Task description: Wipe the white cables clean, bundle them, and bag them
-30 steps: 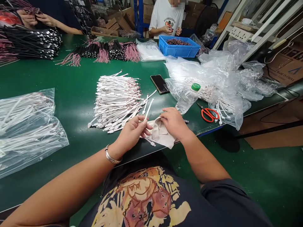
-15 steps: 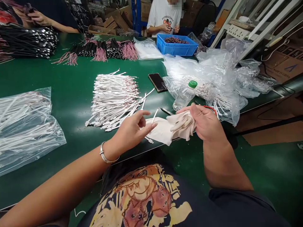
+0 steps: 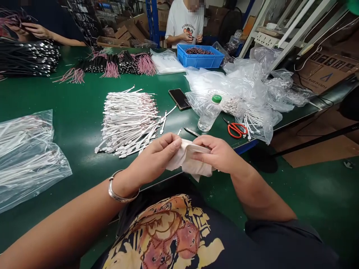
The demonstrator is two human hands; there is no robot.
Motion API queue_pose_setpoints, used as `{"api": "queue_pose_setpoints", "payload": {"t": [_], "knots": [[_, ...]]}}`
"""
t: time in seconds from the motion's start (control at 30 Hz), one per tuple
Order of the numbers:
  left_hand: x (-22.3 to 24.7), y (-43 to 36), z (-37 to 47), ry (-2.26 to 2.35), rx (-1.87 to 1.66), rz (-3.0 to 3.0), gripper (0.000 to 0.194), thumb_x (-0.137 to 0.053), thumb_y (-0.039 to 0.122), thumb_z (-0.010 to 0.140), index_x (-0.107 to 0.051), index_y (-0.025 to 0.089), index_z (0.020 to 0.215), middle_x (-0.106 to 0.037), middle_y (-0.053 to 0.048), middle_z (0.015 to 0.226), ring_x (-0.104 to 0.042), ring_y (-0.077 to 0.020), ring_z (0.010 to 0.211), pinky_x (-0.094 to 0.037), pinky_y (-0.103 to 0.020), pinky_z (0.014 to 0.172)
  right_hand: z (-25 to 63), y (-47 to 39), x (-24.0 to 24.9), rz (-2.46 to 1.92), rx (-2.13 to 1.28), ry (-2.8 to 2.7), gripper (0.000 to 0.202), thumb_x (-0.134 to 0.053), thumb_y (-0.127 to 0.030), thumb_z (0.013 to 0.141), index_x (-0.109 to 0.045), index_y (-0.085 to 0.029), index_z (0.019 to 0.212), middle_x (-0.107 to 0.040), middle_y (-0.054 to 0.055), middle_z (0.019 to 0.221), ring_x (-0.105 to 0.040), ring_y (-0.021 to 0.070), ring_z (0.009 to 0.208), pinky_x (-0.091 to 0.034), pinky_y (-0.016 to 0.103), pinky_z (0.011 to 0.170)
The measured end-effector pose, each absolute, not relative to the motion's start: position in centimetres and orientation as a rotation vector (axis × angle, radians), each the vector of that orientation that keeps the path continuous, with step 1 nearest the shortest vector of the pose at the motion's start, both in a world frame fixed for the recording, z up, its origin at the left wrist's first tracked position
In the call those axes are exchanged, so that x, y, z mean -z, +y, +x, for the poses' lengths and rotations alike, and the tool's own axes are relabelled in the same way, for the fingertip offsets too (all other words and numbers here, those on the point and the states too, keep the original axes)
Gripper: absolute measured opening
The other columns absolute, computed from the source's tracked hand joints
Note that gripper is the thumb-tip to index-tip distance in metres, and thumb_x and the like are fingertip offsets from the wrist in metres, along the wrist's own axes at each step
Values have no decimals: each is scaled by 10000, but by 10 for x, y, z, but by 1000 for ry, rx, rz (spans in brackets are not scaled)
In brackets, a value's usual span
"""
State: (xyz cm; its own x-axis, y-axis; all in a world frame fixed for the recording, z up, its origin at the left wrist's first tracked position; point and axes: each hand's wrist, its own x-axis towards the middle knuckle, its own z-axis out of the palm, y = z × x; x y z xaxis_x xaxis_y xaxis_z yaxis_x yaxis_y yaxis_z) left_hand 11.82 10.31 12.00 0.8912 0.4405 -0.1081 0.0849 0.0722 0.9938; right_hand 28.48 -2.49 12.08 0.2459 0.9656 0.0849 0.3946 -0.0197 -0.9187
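Observation:
A whitish cloth [image 3: 196,162] is stretched between my hands at the table's front edge. My left hand [image 3: 161,153] pinches its left end between thumb and fingers. On the other side my right hand [image 3: 214,153] grips the folded right part, some fingers hidden by the cloth. Just beyond the cloth lie a pair of tweezers [image 3: 192,132] and the tip of a white cable [image 3: 179,132]. A big pile of white cables [image 3: 129,121] lies to the left of them on the green table [image 3: 81,130].
A clear bottle with a green cap [image 3: 209,116], red-handled scissors [image 3: 237,129] and a phone [image 3: 179,99] lie beyond my hands. Plastic bags [image 3: 238,82] sit at right, bagged cables [image 3: 30,157] at left. Behind are a blue bin [image 3: 200,58] and two people.
My left hand has closed on the cloth. My right hand has moved left and down with it, lifting the cloth off the table edge. The red scissors now show fully. The view has shifted slightly.

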Motion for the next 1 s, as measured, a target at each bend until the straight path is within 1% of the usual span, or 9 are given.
{"api": "queue_pose_setpoints", "payload": {"t": [0.1,0.23,0.37,0.43,0.53,0.67,0.77,0.9,1.0], "knots": [[-121,101,120,493,-317,1458,288,-453,471,885,-470,195,804,-394,50,611,-337,-67,508,-277,-172,458,285,-29,-118,-1404,-876,-1256,165,-647,-343,794,-718,-195,777,-646,49,994,-592,166,916,-459,294,806],[-121,101,127,520,-267,1568,305,-448,482,882,-483,187,813,-435,49,619,-352,-66,509,-291,-180,470,282,-31,-105,-1075,-1065,-1002,194,-698,-404,733,-731,-229,812,-589,49,1215,-593,219,1000,-502,337,790],[-116,102,132,555,-303,1969,278,-429,430,896,-521,180,816,-513,25,671,-424,-96,584,-322,-220,536,278,-25,-92,-1015,-1023,-784,282,-648,-479,758,-723,-262,920,-651,46,1088,-632,198,848,-518,339,702],[-113,103,133,559,-320,2182,255,-411,395,906,-523,185,815,-530,21,671,-443,-112,605,-313,-242,555,277,-21,-90,-1158,-837,-730,262,-627,-458,787,-733,-237,878,-677,45,973,-630,182,809,-508,316,706],[-109,107,132,565,-305,2362,251,-377,380,918,-521,193,834,-545,16,668,-452,-123,598,-298,-258,554,277,-21,-90,-1360,-553,-766,216,-642,-396,795,-735,-205,757,-678,49,953,-620,184,888,-488,296,790],[-110,109,134,575,-298,2414,253,-367,371,921,-523,190,840,-565,7,675,-470,-126,586,-302,-255,536,275,-27,-90,-1172,-922,-853,269,-649,-461,768,-729,-209,817,-638,67,1133,-616,223,983,-517,339,794],[-109,99,140,517,-279,2413,279,-354,356,923,-513,179,778,-581,-11,681,-490,-129,587,-324,-254,534,269,-29,-90,-1015,-1013,-822,219,-760,-384,668,-700,-239,821,-608,30,1216,-571,224,1098,-504,361,874],[-96,71,139,329,-109,2371,227,-390,345,912,-539,175,902,-645,-42,801,-562,-148,645,-385,-258,567,263,-24,-91,-1043,-969,-629,169,-732,-316,716,-630,-231,820,-700,2,888,-647,136,758,-541,294,712],[-87,58,125,144,20,2475,191,-391,295,914,-548,186,913,-648,-37,817,-584,-163,688,-404,-267,594,277,-16,-96,-1053,-772,-518,187,-684,-338,762,-536,-228,788,-596,-63,629,-576,88,571,-525,256,620]]}}
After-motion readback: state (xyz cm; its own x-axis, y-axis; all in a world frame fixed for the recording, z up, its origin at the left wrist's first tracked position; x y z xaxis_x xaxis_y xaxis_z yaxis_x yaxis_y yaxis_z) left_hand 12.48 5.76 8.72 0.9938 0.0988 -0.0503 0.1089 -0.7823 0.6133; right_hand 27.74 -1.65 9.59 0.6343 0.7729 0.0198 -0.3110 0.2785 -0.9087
